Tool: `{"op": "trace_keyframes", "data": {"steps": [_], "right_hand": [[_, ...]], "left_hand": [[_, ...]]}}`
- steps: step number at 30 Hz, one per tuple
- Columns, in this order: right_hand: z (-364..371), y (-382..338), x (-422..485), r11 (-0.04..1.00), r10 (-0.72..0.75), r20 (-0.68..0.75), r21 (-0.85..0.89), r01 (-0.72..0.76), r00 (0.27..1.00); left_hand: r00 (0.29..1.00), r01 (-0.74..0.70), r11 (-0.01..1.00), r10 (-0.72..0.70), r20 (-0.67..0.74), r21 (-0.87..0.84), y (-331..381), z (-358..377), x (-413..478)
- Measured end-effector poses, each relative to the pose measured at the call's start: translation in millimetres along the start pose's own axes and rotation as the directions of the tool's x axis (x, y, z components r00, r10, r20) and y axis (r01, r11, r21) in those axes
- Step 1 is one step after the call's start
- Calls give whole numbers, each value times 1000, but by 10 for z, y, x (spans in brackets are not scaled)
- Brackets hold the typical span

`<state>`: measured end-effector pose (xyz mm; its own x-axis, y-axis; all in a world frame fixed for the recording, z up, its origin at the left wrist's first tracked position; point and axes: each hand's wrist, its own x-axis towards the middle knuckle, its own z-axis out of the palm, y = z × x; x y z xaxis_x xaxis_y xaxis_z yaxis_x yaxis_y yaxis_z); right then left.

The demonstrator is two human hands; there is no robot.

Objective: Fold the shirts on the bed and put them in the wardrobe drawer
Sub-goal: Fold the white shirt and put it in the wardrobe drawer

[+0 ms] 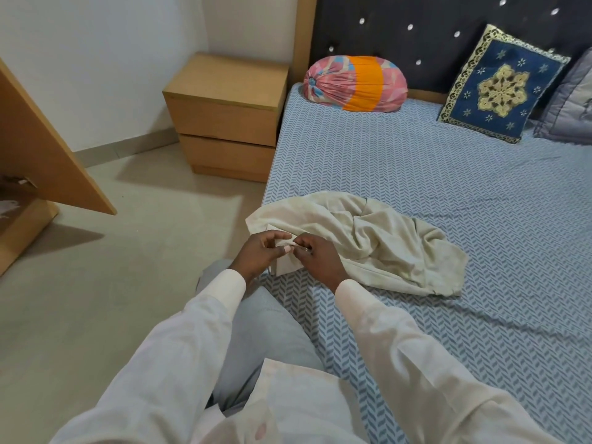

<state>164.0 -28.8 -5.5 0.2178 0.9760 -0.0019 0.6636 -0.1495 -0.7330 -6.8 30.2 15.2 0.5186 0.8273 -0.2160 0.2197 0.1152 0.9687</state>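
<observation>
A crumpled cream shirt (378, 241) lies on the blue patterned bed sheet (448, 187) near the bed's left edge. My left hand (259, 254) and my right hand (317, 254) meet at the shirt's near-left corner. Both pinch a small bit of its fabric between thumb and fingers, close together. The rest of the shirt is bunched up to the right of my hands. An open wooden wardrobe door (48, 149) stands at the far left; its drawer is not clearly visible.
A wooden two-drawer nightstand (224, 116) stands beside the bed's head. A pink-and-orange bolster (355, 83), a blue embroidered cushion (503, 88) and a grey pillow (573, 104) rest against the dark headboard. Grey tiled floor (112, 267) spreads to the left.
</observation>
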Motion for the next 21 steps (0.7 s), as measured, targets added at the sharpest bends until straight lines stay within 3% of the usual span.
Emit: {"op": "trace_keyframes", "data": {"steps": [3,8,13,17,21], "right_hand": [[-116,-22,-11,999,8,37,-49,-6,999],[-640,396,-186,945,146,126,-311,-101,981],[-1433,1037,-552,833,403,53,-436,-342,914],[-1877,1133,-708,830,418,57,-429,-356,907],[-2051,1113,-731,827,335,-271,-373,-419,902]], "left_hand": [[996,-41,978,56,-68,207,136,-44,51],[987,-136,896,157,-16,423,375,-337,154],[989,-35,983,59,-133,178,432,-566,217],[983,21,1000,-23,-182,-16,424,-470,232],[984,-30,994,11,-178,-103,381,-363,241]]}}
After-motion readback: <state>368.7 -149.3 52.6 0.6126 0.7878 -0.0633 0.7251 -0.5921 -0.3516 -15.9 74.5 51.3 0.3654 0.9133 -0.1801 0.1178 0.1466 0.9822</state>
